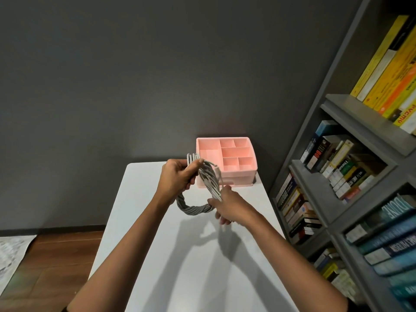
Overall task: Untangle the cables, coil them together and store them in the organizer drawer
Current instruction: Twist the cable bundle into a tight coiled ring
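A coil of grey cables (193, 209) hangs in the air above the white table (180, 255), wound into a loop of several strands. My left hand (176, 176) grips the top left of the coil, with strands sticking up past its fingers. My right hand (227, 206) holds the right side of the coil, where a loose cable end with a plug rises toward the left hand. Behind the hands stands the pink organizer (238, 174), its top divided into several open compartments and its drawer front facing me, partly hidden by the cables.
A grey bookshelf (344, 183) packed with books stands close along the table's right edge. A dark grey wall is behind the table. Wooden floor and the corner of a pale rug (11, 255) lie to the left.
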A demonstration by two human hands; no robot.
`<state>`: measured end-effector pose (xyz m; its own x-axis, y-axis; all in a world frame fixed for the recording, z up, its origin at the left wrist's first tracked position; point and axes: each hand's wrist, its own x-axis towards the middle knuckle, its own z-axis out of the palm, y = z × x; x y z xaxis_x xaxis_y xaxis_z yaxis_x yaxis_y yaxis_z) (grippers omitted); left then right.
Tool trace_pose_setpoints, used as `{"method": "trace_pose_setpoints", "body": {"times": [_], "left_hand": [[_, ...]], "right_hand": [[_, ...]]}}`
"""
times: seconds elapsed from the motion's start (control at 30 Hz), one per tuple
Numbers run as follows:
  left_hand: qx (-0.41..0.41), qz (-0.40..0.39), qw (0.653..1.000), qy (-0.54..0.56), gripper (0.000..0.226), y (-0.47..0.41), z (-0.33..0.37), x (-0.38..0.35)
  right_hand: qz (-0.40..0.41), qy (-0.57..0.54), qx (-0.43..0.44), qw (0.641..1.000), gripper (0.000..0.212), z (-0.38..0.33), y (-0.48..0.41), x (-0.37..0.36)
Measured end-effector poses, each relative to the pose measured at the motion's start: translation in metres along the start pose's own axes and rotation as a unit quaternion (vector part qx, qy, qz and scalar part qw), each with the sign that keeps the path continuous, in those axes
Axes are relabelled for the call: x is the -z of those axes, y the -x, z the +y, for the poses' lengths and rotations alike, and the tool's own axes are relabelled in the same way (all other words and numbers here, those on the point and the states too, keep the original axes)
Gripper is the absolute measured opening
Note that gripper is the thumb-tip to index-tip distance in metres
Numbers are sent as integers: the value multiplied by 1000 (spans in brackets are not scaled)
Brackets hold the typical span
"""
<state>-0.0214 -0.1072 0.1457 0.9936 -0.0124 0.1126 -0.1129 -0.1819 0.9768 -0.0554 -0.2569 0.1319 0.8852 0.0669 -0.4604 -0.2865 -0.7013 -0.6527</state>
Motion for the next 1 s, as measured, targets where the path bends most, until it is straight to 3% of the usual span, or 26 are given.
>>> {"method": "trace_pose_setpoints", "body": {"times": [0.07, 0.13, 0.23, 0.37, 0.5, 0.63, 0.87, 1.0], "left_hand": [[-1, 34, 999, 1, 50, -2, -4, -1], [-4, 61, 998, 2, 52, -4, -5, -2], [-10, 91, 996, 8, 51, -8, -6, -1], [-21, 108, 994, 1, 55, -12, -10, 7], [-22, 104, 994, -28, 54, -12, -20, 21], [-13, 75, 996, -49, 55, -5, -33, 33], [8, 15, 1000, -2, 44, 9, -31, 45], [22, 0, 999, -24, 38, 14, -27, 40]], "right_hand": [[102, 133, 17, 986, 39, -7, 6, -1], [173, 190, 50, 965, 36, -16, 14, -2], [199, 237, 102, 945, 37, -26, 26, -6], [102, 269, 191, 939, 31, -31, 37, -7], [22, 176, 223, 959, 29, -30, 43, 7], [-31, 88, 279, 956, 31, -27, 49, 25], [-136, -54, 246, 958, 32, -7, 54, 55], [-178, -40, 247, 952, 29, 5, 50, 53]]}}
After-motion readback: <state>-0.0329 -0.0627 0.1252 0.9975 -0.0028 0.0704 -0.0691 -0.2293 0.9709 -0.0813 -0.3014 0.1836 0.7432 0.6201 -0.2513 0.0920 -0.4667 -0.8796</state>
